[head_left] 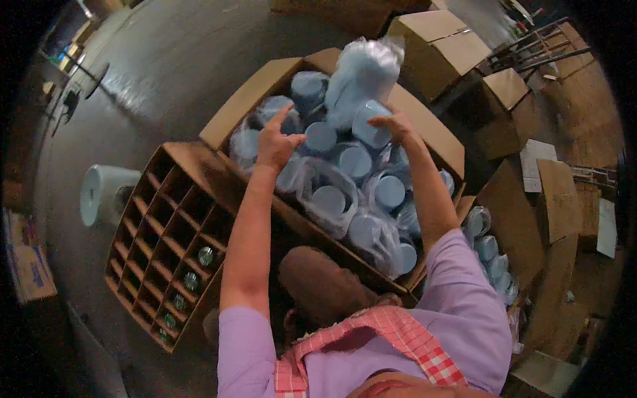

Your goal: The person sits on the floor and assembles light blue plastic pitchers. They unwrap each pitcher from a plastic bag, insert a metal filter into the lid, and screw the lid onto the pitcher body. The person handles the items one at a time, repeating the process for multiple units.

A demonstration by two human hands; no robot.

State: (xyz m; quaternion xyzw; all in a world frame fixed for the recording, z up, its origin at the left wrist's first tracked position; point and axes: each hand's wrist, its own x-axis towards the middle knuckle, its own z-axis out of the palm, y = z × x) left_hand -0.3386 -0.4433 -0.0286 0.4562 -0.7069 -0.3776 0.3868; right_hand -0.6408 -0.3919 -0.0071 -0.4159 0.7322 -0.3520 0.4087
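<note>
In front of me stands a large open cardboard box (pixel 229 109) filled with light-blue round-ended cylinders (pixel 354 161), many in clear plastic wrap. My right hand (pixel 397 126) grips a blue cylinder (pixel 369 127) by its side, with the thumb at its round end. Just beyond, a bunched clear plastic bag (pixel 365 73) rises above the box's far edge; whether it belongs to that cylinder I cannot tell. My left hand (pixel 279 140) is over the box's left part, thumb and forefinger spread, holding nothing. A wrapped blue cylinder (pixel 275 111) lies just beyond its fingers.
Left of the box is a carton with cardboard dividers (pixel 162 235), several clear glass pieces (pixel 192 281) in its cells. A pale bucket (pixel 99 196) stands beyond it. To the right, another open box holds blue cylinders (pixel 486 248). Closed cardboard boxes (pixel 441 50) stand at the back right.
</note>
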